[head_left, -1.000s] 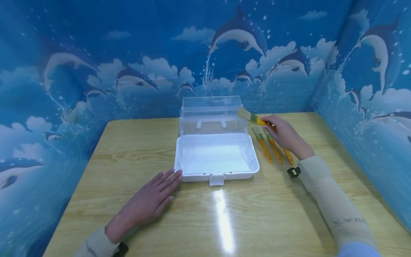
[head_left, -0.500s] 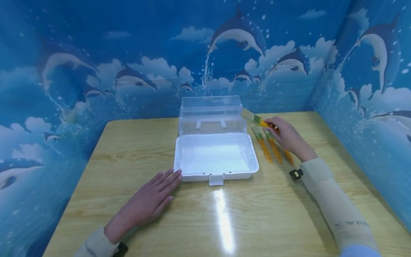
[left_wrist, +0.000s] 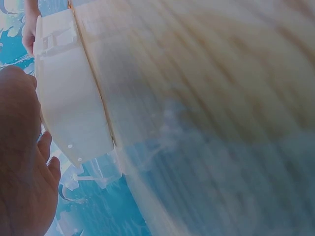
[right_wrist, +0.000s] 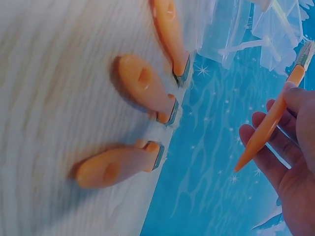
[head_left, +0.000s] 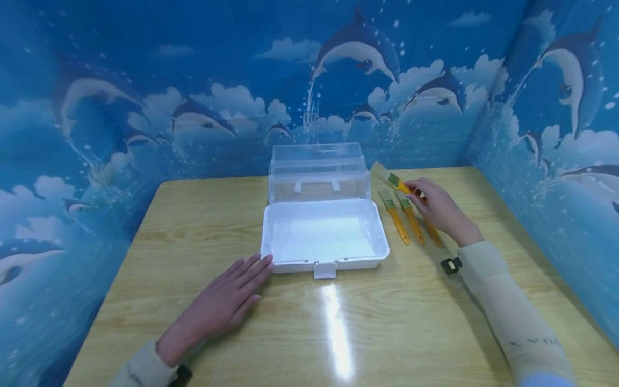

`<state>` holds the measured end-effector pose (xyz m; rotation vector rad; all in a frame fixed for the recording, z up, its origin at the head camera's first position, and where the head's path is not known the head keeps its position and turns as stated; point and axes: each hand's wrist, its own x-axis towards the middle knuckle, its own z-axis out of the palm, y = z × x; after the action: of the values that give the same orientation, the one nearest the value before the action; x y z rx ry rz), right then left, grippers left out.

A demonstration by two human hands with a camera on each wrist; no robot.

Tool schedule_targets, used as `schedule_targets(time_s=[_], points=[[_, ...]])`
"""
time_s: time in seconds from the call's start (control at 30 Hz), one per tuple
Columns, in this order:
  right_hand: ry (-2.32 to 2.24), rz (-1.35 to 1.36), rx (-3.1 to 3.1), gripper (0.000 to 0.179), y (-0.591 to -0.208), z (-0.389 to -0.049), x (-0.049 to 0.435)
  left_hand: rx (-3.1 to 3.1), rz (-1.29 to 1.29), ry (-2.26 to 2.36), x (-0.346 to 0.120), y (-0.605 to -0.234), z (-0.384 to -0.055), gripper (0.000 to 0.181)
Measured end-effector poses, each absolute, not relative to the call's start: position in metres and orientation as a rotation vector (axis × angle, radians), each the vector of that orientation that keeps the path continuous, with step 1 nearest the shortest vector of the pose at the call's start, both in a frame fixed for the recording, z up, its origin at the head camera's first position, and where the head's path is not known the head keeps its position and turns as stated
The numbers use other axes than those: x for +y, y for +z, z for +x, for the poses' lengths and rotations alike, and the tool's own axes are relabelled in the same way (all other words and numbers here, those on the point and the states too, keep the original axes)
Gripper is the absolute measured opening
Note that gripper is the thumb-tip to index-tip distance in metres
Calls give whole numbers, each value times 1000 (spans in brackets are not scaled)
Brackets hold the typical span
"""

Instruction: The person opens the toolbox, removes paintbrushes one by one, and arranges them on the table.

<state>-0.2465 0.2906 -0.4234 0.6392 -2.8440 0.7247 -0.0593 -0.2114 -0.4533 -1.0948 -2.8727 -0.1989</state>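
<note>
My right hand [head_left: 437, 208] pinches a paintbrush [head_left: 400, 184] by its orange handle, with the pale bristles pointing up and left. In the right wrist view the held brush [right_wrist: 268, 125] lies between thumb and fingers. Below it on the table are three more paintbrushes: one brush [head_left: 397, 221] nearest the box, a middle brush [head_left: 412, 221], and another brush [head_left: 432, 232] partly hidden by the hand. My left hand [head_left: 222, 298] lies with straight fingers, fingertips at the front left corner of a white plastic box [head_left: 382, 252]. The box's clear lid [head_left: 316, 166] stands raised at the back.
The box has a front latch [head_left: 325, 270], which hangs down, and a bare white inside. A wood-grain table [head_left: 203, 215] carries everything. Blue dolphin-print cloth [head_left: 242, 64] rises behind the table and along both sides.
My right hand has moved slightly to the right with the paintbrush, so its bristles have shifted away from the lid. The left hand and the box have stayed in place.
</note>
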Motion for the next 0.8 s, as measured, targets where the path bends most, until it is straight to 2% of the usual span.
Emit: schedule_targets(time_s=[0.8], points=[[672, 632, -2809, 33, -431, -241, 310, -2792, -1117, -184, -213, -457, -61, 61]])
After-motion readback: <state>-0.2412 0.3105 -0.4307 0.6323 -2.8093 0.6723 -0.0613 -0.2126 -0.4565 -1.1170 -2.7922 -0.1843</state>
